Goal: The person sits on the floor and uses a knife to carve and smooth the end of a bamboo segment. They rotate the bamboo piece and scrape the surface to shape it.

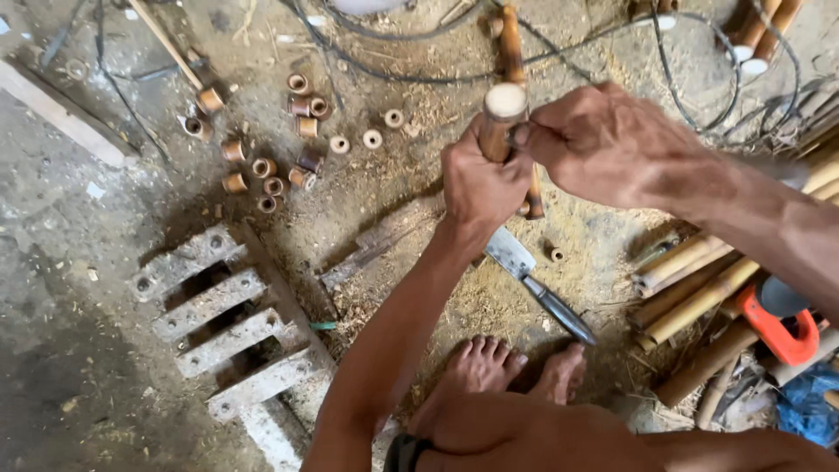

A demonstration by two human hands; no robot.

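Floor (79, 262): dusty concrete with sawdust. Wooden ladder-like frame (223, 328) lies lower left. Bamboo poles (699, 293) stacked right, orange-handled saw (778, 323) on them. Left hand (479, 179) grip wrapped tight round upright bamboo stick (500, 122); right hand (612, 144) pinches its top end. Cleaver (537, 284) on floor beside the feet. Cut bamboo rings (280, 149) scattered upper left.
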